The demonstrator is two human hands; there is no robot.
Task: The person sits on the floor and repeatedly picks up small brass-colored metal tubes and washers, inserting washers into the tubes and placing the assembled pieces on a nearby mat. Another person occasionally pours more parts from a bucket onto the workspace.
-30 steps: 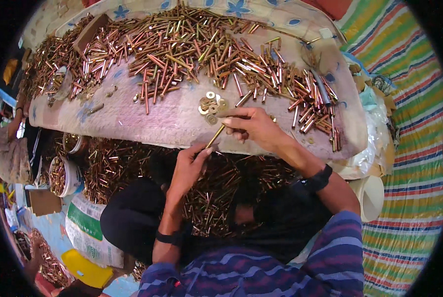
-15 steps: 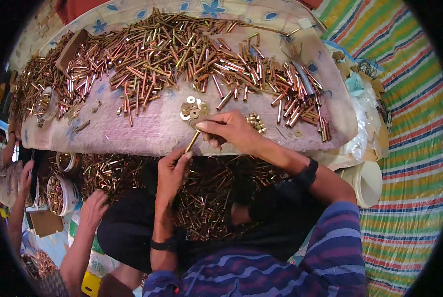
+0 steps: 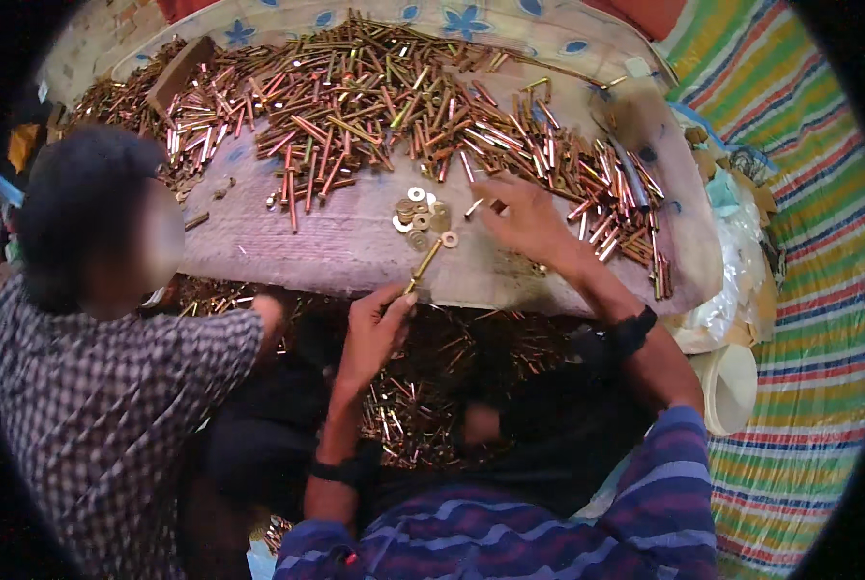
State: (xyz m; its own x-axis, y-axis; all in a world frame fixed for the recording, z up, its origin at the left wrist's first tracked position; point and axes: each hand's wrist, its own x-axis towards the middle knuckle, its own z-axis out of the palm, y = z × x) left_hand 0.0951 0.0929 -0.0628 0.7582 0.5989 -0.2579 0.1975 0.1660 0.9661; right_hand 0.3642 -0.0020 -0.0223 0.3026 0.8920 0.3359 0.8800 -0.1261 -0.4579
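Observation:
My left hand (image 3: pixel 378 329) pinches a thin brass-coloured bolt (image 3: pixel 423 267) by its lower end, over the near edge of the padded table. A copper-toned washer (image 3: pixel 449 239) sits at the bolt's upper tip. Just beyond is a small pile of washers (image 3: pixel 418 215), some silver and some brass. To the right, my right hand (image 3: pixel 524 217) is closed around a short metal tube (image 3: pixel 473 208) lying near the heap; its fingers are slightly blurred. A large heap of copper-coloured metal tubes (image 3: pixel 355 116) spreads across the table's far side.
A person in a checked shirt (image 3: pixel 113 406) leans in at the left. A wooden block (image 3: pixel 179 72) stands in the heap. More metal pieces (image 3: pixel 403 416) lie below the table between my legs. A white bucket (image 3: pixel 730 390) and clear plastic bags (image 3: pixel 737 261) are at the right.
My right hand has left the bolt's tip and moved right and away to the tube. The washer now shows on the tip. The other person has leaned into view, and the view has shifted.

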